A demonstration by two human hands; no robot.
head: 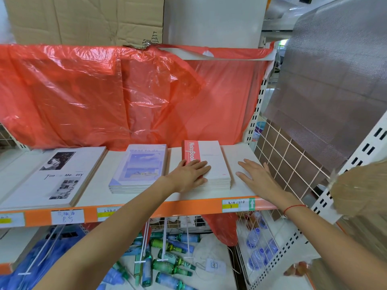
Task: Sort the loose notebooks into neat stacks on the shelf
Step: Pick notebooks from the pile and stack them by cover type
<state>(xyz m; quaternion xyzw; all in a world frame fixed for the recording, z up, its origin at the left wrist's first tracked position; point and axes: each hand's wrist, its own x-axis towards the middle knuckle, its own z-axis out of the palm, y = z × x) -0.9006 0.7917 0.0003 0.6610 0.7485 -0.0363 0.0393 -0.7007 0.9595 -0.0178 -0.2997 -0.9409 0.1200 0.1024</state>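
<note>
My left hand (189, 173) lay flat, fingers straight, on the red-spined notebook stack (211, 164) at the shelf's (134, 197) right end, my right hand (256, 174) spread flat just beside it.

We see a white notebook stack (211, 164) with a coral-red spine band, and a pale lavender-blue stack (139, 168) beside it. The shelf (240, 155) is white with an orange edge, under red plastic sheeting (104, 97).

Lighting is bright, even and diffuse, from overhead. My hands cast only faint, soft shadows. Glare streaks the red plastic sheet (109, 95). Wide-angle distortion bows the shelf edge (146, 210) and uprights. Frame edges are soft; the straw-coloured object (360, 191) at right is blurred.
</note>
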